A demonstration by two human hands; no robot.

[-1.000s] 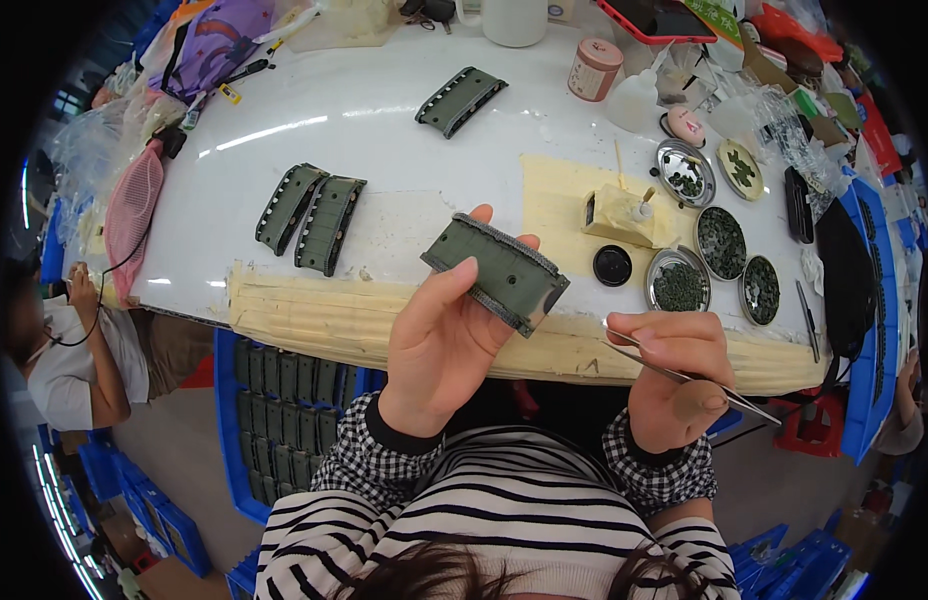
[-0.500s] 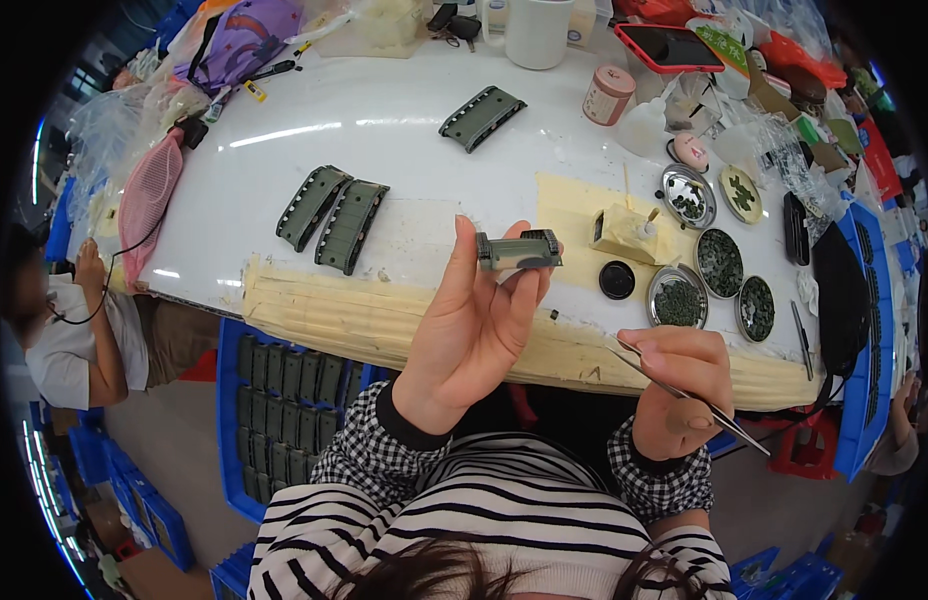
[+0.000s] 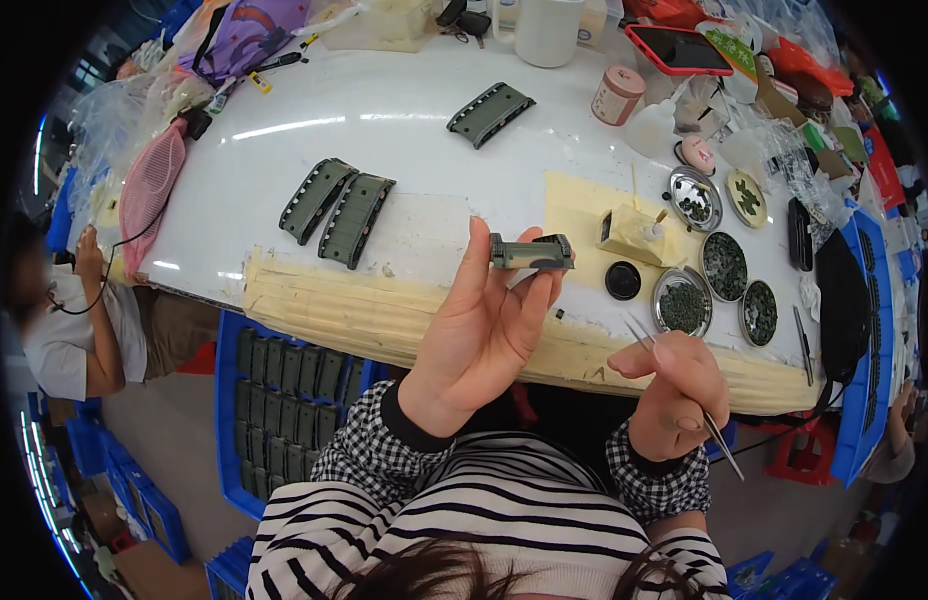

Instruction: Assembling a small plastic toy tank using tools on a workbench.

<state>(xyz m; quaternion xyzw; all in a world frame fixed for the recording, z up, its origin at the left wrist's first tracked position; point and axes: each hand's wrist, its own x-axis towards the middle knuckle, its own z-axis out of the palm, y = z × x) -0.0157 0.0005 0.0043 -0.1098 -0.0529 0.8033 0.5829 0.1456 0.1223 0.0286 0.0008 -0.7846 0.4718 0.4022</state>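
Note:
My left hand [image 3: 474, 340] is raised over the front edge of the table, its fingers pinching a small curved green model part [image 3: 531, 256] with dark ridged ends. In my right hand [image 3: 684, 390] is a pair of metal tweezers [image 3: 722, 443], held with the tips up and away from me and the rear end sticking out below the hand. The tips stand near a round dish of tiny dark green pieces [image 3: 682, 302], seemingly with nothing between them. Two matching green parts [image 3: 356, 222] [image 3: 317, 200] lie side by side at left, and another green part [image 3: 491, 114] lies farther back.
More dishes of small green pieces [image 3: 724, 265] stand at right, by a yellow taped block [image 3: 629, 235] and a black round cap [image 3: 622, 280]. A phone [image 3: 679, 50], mug [image 3: 546, 32] and pink jar [image 3: 618, 95] are behind. A blue crate [image 3: 229, 420] of green parts sits below left; another person is at left.
My right hand has turned the tweezers steeper, so their tips point farther up and their rear end has swung left. My left hand keeps its hold on the green part.

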